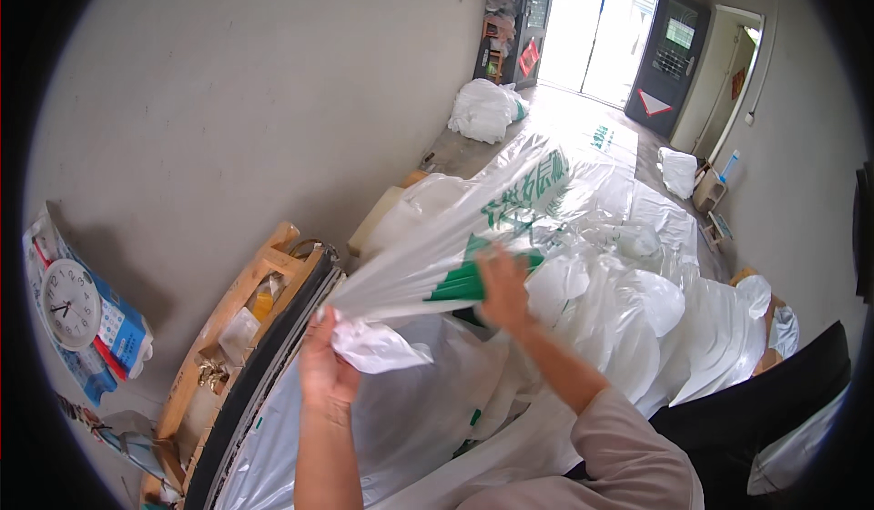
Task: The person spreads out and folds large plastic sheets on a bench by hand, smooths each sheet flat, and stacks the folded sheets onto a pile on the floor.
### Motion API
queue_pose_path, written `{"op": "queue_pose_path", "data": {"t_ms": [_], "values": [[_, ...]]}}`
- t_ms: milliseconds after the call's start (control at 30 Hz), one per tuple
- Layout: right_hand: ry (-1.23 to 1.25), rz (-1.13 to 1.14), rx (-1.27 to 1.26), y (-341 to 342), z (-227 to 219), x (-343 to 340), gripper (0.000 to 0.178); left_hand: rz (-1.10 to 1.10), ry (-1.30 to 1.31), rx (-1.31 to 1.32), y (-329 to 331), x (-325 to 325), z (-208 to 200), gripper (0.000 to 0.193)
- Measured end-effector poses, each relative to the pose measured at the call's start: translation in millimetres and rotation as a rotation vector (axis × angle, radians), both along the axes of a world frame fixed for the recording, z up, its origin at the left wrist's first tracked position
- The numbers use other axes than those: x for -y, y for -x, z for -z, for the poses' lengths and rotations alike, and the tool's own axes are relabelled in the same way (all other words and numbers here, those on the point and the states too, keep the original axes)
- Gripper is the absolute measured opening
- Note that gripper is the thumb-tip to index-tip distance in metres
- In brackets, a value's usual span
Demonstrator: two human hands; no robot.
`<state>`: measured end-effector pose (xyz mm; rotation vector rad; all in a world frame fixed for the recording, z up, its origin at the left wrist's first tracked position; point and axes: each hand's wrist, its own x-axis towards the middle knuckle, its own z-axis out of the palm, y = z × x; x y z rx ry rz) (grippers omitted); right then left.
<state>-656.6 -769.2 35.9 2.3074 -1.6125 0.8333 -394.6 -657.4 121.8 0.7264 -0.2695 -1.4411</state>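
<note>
A large white plastic bag [410, 273] with green print and a green patch stretches away from me, pulled taut. My left hand [328, 364] is closed around its gathered end, and a crumpled white tail sticks out beyond the fingers. Over the green patch is my right hand [505, 287], smeared by motion, so I cannot tell whether its fingers grip the plastic. Beneath both hands lies a wide heap of white plastic bags [628, 328], bulging and overlapping. More translucent plastic [410, 392] lies under my left forearm.
At left, a wooden frame [228, 328] stands beside a dark padded edge. A round wall clock [70, 303] hangs there. White bundles [487, 110] rest on the floor near the open doorway [592, 28]. A black surface [756, 410] rises at lower right.
</note>
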Motion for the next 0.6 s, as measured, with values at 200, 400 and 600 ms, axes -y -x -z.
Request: {"op": "queue_pose_path", "data": {"t_ms": [200, 400, 600], "values": [[-0.428, -0.314, -0.05, 45, -55, 12, 0.035, -0.162, 0.041, -0.093, -76, 0, 13, 0.021], [-0.13, -0.046, 0.733, 91, -57, 25, 0.031, -0.229, -0.105, 0.114, -82, -11, 22, 0.022], [-0.177, -0.321, 0.814, 36, -87, -28, 0.018, 0.143, -0.316, 1.599, -106, -56, 18, 0.02]]}}
